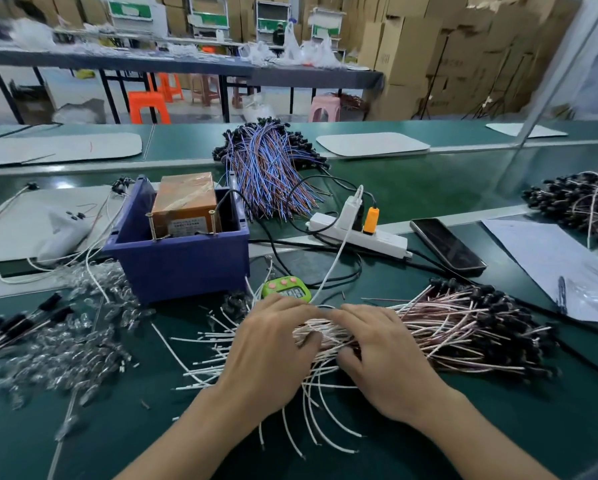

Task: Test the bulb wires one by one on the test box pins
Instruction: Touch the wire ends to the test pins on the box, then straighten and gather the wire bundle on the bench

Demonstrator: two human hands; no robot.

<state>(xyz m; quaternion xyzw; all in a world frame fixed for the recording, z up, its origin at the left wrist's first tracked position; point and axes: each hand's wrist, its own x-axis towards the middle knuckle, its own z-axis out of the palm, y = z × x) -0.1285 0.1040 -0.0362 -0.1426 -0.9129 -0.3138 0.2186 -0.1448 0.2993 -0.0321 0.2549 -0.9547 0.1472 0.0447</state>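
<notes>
Both left hand (269, 344) and right hand (382, 356) touch wire bundle's (449, 327) left end

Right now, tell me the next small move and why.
Probably pinch one wire out of the wire pile: both the left hand and right hand rest on it with none singled out, and the test box pins stand untouched.
</notes>
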